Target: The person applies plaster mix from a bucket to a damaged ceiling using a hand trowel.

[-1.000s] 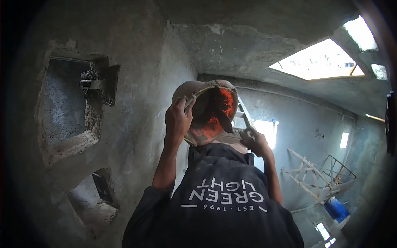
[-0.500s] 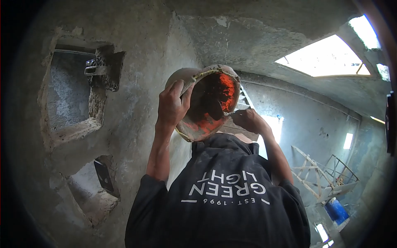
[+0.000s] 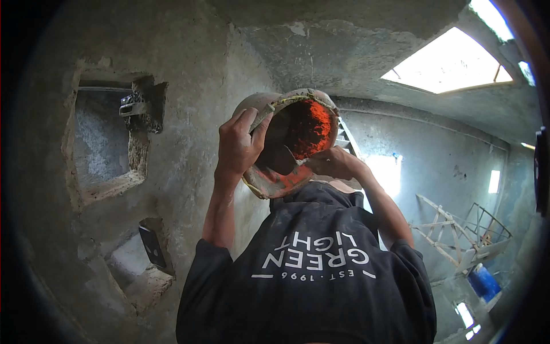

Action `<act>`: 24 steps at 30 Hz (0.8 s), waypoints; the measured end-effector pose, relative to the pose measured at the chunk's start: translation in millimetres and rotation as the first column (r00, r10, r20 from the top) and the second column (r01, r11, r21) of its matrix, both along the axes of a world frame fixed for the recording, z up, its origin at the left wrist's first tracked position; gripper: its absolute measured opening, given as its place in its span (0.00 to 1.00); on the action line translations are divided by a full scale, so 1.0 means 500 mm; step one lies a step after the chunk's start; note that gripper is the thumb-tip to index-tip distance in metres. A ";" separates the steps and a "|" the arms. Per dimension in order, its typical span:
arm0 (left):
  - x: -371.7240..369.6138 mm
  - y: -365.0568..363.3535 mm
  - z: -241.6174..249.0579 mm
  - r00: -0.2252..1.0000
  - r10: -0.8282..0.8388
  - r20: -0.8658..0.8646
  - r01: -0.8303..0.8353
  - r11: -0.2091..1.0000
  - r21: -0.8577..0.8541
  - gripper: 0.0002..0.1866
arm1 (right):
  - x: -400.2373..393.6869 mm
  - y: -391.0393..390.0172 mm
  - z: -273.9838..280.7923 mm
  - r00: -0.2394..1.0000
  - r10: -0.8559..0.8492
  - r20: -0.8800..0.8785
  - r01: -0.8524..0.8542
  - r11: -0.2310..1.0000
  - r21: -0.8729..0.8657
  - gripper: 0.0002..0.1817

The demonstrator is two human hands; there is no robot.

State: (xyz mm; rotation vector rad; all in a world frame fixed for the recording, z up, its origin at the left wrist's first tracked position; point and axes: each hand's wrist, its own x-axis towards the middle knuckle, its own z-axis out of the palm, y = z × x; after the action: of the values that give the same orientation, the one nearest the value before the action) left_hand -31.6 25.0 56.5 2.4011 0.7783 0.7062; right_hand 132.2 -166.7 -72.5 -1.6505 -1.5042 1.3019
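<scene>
My left hand (image 3: pixel 238 140) is closed on the rim of a mortar-stained bucket (image 3: pixel 318 123), thumb and fingers on either side of its edge. The bucket is tilted, so its mouth and the worn orange inside face me. My right hand (image 3: pixel 338 163) is closed round the handle of a trowel at the bucket's right edge. The trowel's dark blade (image 3: pixel 279 162) reaches across the bucket's mouth, low inside it. Deep shadow hides the bottom of the bucket and whatever is in it.
A rough plastered wall (image 3: pixel 189 114) with a recess (image 3: pixel 103 135) stands close on the left. A dark phone-like slab (image 3: pixel 152 245) leans in a lower niche. To the right are a wooden frame (image 3: pixel 452 232), a blue container (image 3: pixel 484 282) and a bright opening (image 3: pixel 450 63).
My right hand has moved left over the bucket's edge, pushing the trowel further across the mouth. My left hand keeps its hold on the rim. The whole view has shifted slightly.
</scene>
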 end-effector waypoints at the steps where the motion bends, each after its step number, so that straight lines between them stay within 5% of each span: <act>1: 0.004 -0.003 0.004 1.000 -0.004 0.003 0.004 1.000 -0.010 0.13 | 0.004 0.001 -0.003 1.000 -0.009 -0.002 0.009 1.000 0.003 0.16; 7: 0.012 0.013 0.018 1.000 0.019 -0.006 -0.019 1.000 -0.006 0.16 | 0.034 -0.007 0.049 0.981 0.019 -0.191 -0.034 0.997 -0.076 0.22; 9: 0.010 0.025 0.013 0.998 0.067 -0.013 -0.067 0.998 -0.018 0.17 | 0.060 -0.034 0.065 0.947 -0.105 -0.302 0.008 0.952 -0.305 0.27; 11: 0.010 0.030 0.008 0.994 0.109 -0.006 -0.109 0.993 -0.036 0.17 | 0.074 -0.075 0.032 0.922 -0.137 -0.363 0.103 0.989 -0.111 0.29; 13: 0.011 0.029 0.001 0.979 0.199 -0.042 -0.201 0.978 -0.054 0.18 | 0.092 -0.107 0.029 0.821 -0.237 -0.519 0.164 0.969 -0.184 0.29; 18: 0.016 0.030 -0.056 0.960 0.281 0.012 -0.280 0.958 -0.056 0.17 | 0.147 -0.140 0.083 0.699 -0.402 -0.592 0.322 0.916 -0.240 0.20; 21: 0.015 0.028 -0.085 0.953 0.301 0.023 -0.297 0.949 -0.107 0.13 | 0.189 -0.131 0.111 0.680 -0.517 -0.520 0.577 0.815 -0.056 0.21; 22: 0.012 0.024 -0.083 0.943 0.327 -0.065 -0.333 0.930 -0.155 0.12 | 0.207 -0.126 0.123 0.591 -0.517 -0.619 0.598 0.796 -0.095 0.23; 24: 0.014 0.029 -0.111 0.943 0.327 0.064 -0.324 0.944 -0.056 0.16 | 0.250 -0.093 0.160 0.552 -0.600 -0.579 0.724 0.689 -0.023 0.21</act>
State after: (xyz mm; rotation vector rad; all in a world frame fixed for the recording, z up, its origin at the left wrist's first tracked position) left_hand -24.7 39.5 1.1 2.2152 1.1645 0.8879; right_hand 257.3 -213.4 7.5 -1.3200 -0.5269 0.9815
